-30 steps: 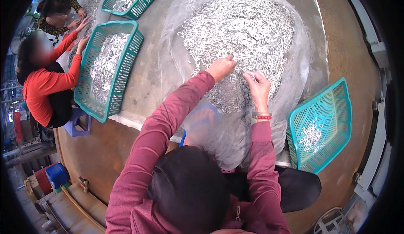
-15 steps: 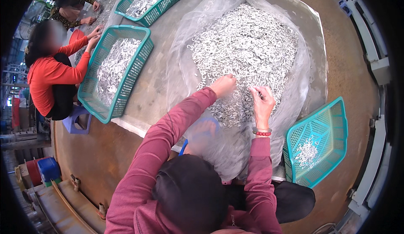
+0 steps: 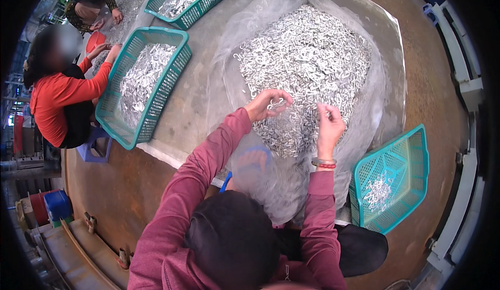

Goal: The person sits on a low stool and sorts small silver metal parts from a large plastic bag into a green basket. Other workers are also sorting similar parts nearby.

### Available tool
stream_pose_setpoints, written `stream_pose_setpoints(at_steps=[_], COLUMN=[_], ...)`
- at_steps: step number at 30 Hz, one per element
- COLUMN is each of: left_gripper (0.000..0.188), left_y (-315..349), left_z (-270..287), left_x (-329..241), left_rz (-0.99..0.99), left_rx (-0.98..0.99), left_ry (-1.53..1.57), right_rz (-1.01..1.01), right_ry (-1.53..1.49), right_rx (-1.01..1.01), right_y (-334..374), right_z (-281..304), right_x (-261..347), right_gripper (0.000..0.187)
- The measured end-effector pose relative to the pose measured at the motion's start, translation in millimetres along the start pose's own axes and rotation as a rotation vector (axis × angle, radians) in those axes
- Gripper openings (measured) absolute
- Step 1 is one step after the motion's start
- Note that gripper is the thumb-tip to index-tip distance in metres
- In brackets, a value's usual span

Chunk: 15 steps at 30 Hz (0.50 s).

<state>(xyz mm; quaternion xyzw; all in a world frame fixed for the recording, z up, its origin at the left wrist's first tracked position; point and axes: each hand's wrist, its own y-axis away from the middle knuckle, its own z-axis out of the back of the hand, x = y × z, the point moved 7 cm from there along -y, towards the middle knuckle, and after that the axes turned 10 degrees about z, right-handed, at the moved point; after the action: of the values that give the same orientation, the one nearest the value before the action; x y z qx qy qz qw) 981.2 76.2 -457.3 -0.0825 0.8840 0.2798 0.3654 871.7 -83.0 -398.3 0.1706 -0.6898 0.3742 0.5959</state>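
A wide heap of small silver hook-shaped metal pieces (image 3: pixel 312 55) lies on a sheet of sheer white netting (image 3: pixel 377 89). Over the heap's near left part is my left hand (image 3: pixel 263 105), its fingers curled around a few of the curved pieces. My right hand (image 3: pixel 330 128), with a bracelet at the wrist, is raised above the near right side. Its thumb and fingertips are pressed together; what they hold, if anything, is too small to make out. Right of my right arm stands a teal plastic basket (image 3: pixel 359 199) with a small pile of the same silver pieces.
Two more teal baskets, a near one (image 3: pixel 183 55) and a far one (image 3: pixel 211 4), hold silver pieces on the left. A co-worker in orange (image 3: pixel 67 94) sits on a purple stool (image 3: pixel 96 146); another person (image 3: pixel 88 3) works beyond. Metal framework (image 3: pixel 458 55) runs along the right.
My left hand has moved slightly left and turned, showing pieces in its curled fingers. My right hand has shifted a little right, its fingers drawn together. The co-worker's hands have moved.
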Motion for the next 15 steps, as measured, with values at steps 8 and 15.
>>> stream_pose_setpoints(at_steps=[8,15], left_gripper=[0.022,0.011], left_y=[-39,-54], left_z=[-30,-12], left_x=[23,35], left_rz=[-0.459,-0.241], left_rx=[-0.166,-0.377], left_ry=[-1.697,-1.857], right_rz=[-0.464,-0.468], right_ry=[-0.915,-0.929], right_rx=[0.024,0.177], right_y=[-3,-6], right_z=[16,16], right_x=[-29,-12], right_gripper=[0.016,0.02])
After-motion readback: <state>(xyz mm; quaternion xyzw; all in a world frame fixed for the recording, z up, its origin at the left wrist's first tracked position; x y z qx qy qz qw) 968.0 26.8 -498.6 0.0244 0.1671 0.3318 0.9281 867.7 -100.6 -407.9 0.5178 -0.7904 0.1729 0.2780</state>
